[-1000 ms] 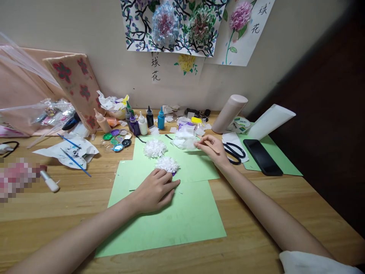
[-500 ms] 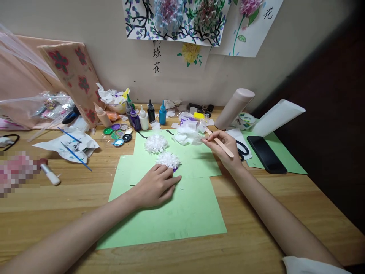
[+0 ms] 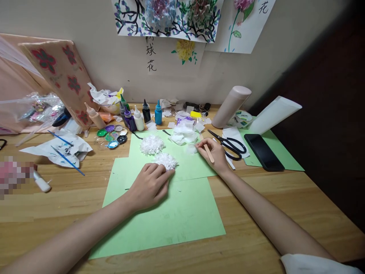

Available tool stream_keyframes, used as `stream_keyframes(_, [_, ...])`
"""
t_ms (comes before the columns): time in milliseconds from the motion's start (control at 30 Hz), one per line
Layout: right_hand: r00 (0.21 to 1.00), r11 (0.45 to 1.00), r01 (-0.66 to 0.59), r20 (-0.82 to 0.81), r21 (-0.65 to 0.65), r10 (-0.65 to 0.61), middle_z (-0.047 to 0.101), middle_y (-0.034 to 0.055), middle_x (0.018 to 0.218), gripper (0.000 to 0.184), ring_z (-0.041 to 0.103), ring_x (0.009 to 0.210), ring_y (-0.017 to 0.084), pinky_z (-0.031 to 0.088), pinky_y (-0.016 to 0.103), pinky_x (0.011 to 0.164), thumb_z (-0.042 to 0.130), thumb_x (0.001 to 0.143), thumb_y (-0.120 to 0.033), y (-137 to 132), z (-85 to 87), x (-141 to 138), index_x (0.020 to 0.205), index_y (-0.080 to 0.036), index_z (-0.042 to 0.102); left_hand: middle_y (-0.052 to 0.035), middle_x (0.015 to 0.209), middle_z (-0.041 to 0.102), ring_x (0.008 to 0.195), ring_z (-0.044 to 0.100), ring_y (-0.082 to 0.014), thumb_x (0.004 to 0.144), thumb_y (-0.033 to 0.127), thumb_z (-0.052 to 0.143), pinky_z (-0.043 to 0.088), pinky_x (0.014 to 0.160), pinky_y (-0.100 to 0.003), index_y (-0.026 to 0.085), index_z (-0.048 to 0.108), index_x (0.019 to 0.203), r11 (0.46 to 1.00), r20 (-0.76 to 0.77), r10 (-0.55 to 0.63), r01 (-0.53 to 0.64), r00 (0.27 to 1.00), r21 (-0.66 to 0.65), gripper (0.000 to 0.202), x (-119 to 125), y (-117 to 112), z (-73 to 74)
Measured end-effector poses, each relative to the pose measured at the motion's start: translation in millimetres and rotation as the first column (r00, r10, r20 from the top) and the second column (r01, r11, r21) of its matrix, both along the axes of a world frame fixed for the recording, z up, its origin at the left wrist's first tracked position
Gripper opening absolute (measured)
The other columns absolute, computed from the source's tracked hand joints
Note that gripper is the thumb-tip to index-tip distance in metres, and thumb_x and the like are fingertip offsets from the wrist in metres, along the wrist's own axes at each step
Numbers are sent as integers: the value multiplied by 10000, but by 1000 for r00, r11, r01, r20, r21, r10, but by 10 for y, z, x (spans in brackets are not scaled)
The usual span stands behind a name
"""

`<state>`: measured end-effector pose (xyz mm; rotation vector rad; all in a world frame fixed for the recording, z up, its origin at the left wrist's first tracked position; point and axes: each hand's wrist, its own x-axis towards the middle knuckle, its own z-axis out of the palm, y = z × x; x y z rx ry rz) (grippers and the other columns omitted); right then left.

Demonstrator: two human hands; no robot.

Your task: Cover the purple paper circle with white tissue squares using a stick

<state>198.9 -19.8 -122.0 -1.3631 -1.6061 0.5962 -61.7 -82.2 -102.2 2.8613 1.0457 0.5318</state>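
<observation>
My right hand (image 3: 213, 154) is closed around a wooden craft stick (image 3: 209, 153). The fingertips meet the green paper beside a small piece of white tissue paper (image 3: 191, 148); whether they pinch it I cannot tell. Palm down on the green paper (image 3: 182, 213), my left hand (image 3: 151, 185) is open, its fingertips at the near edge of a fluffy white paper flower (image 3: 167, 161) and partly covering it. A second white paper flower (image 3: 152, 145) sits just behind. More crumpled tissue paper (image 3: 182, 137) lies at the back of the sheet.
Right of my right hand are black scissors (image 3: 228, 144), a phone (image 3: 264, 152) and a tall bottle (image 3: 231, 107). Paint bottles (image 3: 138, 118) and a paint palette (image 3: 112, 137) stand at the back left. Paintbrushes (image 3: 67, 160) rest on stained tissue. Paper flower pictures (image 3: 168, 19) hang on the wall.
My right hand has come down and left with the craft stick, to the paper by the tissue pieces. The scissors now show fully. My left hand stays by the nearer flower; the view shifted slightly.
</observation>
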Motion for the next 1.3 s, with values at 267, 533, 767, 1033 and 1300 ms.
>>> stream_keyframes(267, [997, 997, 71, 33, 28, -72, 694, 61, 854, 51, 664, 798, 226, 502, 340, 744, 595, 759, -250, -9, -51, 39, 766, -203, 577, -72, 894, 559, 828, 443, -193, 876, 180, 399, 354, 758, -351, 160, 470, 1285, 1000, 22, 28, -28, 999, 12, 416, 1, 11, 6])
stream_keyframes(533, [991, 995, 96, -91, 4, -95, 694, 60, 842, 102, 664, 787, 220, 513, 327, 717, 626, 738, -286, -4, -40, 52, 758, -199, 578, -72, 887, 569, 810, 445, -189, 885, 164, 398, 355, 747, -348, 159, 477, 1263, 998, 31, 54, -55, 998, 22, 387, -1, 22, -11])
stream_keyframes(767, [975, 993, 105, -204, 48, -93, 680, 55, 834, 88, 657, 824, 214, 511, 349, 777, 631, 732, -254, 21, -65, 59, 771, -203, 571, -77, 897, 563, 824, 450, -196, 868, 143, 415, 346, 751, -345, 149, 473, 1266, 999, 52, 32, -33, 998, 23, 402, -12, 24, -12])
stream_keyframes(1033, [941, 987, -92, -314, 130, 129, 660, 45, 813, 66, 655, 857, 205, 502, 350, 806, 623, 729, -170, -143, 109, -49, 729, -198, 564, -68, 887, 551, 811, 464, -194, 828, 220, 457, 344, 699, -339, 220, 543, 1206, 996, 14, -67, 67, 998, -65, 388, 2, -24, 57])
stream_keyframes(1300, [820, 841, -538, -267, -58, 506, 678, 50, 804, 62, 664, 798, 186, 511, 312, 735, 603, 757, -138, -405, 105, -328, 734, -184, 569, -81, 883, 547, 790, 429, -202, 881, 221, 382, 339, 678, -344, 157, 525, 1221, 996, -8, 90, -90, 996, -6, 375, 0, -7, 1])
